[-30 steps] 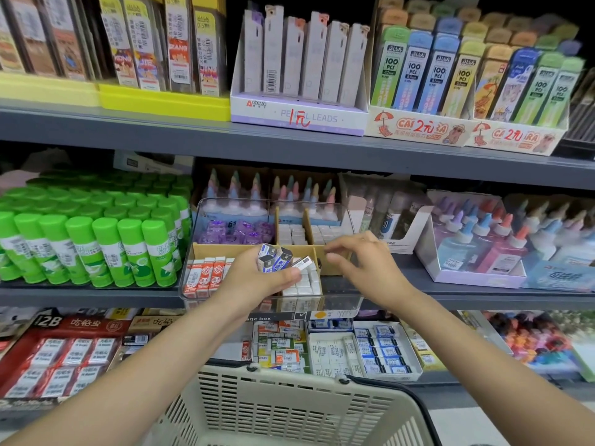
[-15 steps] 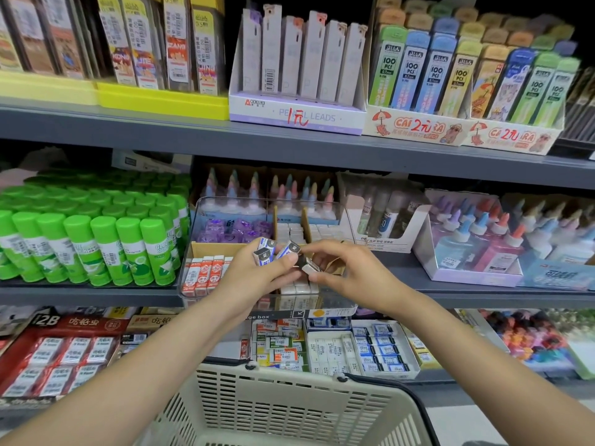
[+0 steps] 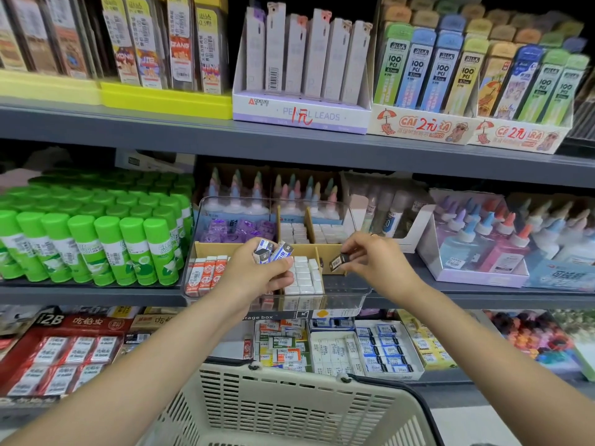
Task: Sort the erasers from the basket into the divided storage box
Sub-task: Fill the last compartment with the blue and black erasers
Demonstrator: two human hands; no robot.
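From the head camera, your left hand [image 3: 257, 273] grips a few blue-sleeved erasers [image 3: 273, 251] over the storage box [image 3: 360, 296]. Your right hand [image 3: 375, 263] pinches one dark eraser [image 3: 338, 261] above the front right compartment. Several compartments already hold erasers; these few remain, and the basket [image 3: 289, 403] floor is out of view.

Cream slotted basket [image 3: 289, 403], clear box [image 3: 347, 294] with tan dividers [image 3: 317, 252], white erasers [image 3: 304, 273], red-and-white sleeved erasers [image 3: 207, 273], purple wrapped erasers [image 3: 238, 228], blue-and-white sleeved erasers [image 3: 273, 251], a black-sleeved eraser [image 3: 338, 261], green-capped glue sticks [image 3: 96, 239], grey shelf [image 3: 289, 143], yellow tray [image 3: 164, 99].
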